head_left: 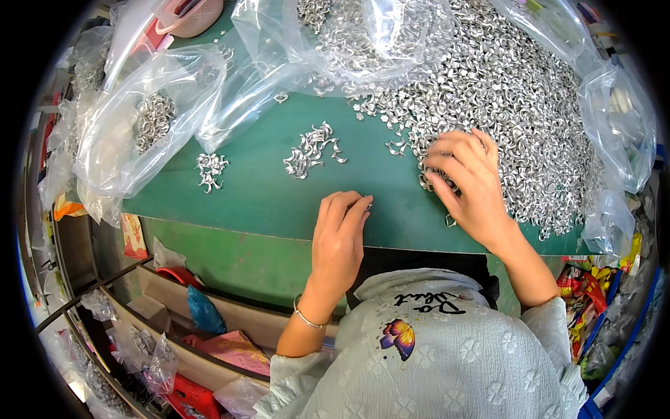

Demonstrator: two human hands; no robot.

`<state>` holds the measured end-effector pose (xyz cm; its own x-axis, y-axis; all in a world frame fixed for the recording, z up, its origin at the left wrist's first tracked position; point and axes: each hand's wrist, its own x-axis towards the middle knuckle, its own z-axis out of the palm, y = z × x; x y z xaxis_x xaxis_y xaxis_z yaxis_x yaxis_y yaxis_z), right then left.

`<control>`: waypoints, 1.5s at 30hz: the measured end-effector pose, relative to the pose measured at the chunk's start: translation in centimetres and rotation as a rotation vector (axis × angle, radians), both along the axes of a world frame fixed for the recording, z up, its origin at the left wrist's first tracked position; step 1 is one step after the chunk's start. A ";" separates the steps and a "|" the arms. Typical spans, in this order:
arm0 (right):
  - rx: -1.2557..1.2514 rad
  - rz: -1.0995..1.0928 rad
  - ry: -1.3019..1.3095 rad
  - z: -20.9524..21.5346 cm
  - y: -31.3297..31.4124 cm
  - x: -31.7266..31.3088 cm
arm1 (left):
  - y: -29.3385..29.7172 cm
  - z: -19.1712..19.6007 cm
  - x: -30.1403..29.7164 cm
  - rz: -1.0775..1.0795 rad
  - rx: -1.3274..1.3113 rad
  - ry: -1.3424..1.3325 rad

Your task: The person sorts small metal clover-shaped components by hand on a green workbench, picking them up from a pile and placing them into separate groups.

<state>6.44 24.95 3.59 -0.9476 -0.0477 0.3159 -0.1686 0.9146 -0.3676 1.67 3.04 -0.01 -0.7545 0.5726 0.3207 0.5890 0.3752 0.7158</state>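
Observation:
My left hand [340, 227] is over the table's near edge with its fingers drawn together. A small silver glint shows at the fingertips, a curved metal piece [370, 207] mostly hidden by them. At the near left side of a big pile of small curved silver metal pieces [523, 119], my right hand [471, 183] rests with fingers spread and bent, touching the pieces. One loose ring-like piece [450, 221] lies just below its thumb. Two small heaps of similar pieces, a middle heap [307, 155] and a smaller left heap [210, 171], lie apart on the green tabletop [258, 202].
Clear plastic bags [112, 153] lie at the left, one holding ring-like metal pieces [155, 120]. More plastic [618, 126] drapes the right edge. A pink basket [190, 17] stands at the far left. Below the table, an open drawer [160, 314] holds a blue bag [204, 311].

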 end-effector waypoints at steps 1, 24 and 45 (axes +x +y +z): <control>-0.016 -0.037 0.017 -0.2 -0.4 -0.7 | 0.1 0.0 0.0 -0.008 0.003 0.002; -0.257 0.205 -0.117 -1.6 -3.1 -1.5 | -0.3 -0.5 0.3 0.020 0.105 -0.083; 0.153 0.125 -0.105 -0.9 -4.0 0.4 | 0.0 -0.4 0.4 -0.052 0.049 -0.023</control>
<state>6.84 20.98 2.68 -0.9585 -0.2071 0.1959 -0.2527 0.9353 -0.2478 2.08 3.04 -0.40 -0.7319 0.5949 0.3323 0.5898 0.3087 0.7462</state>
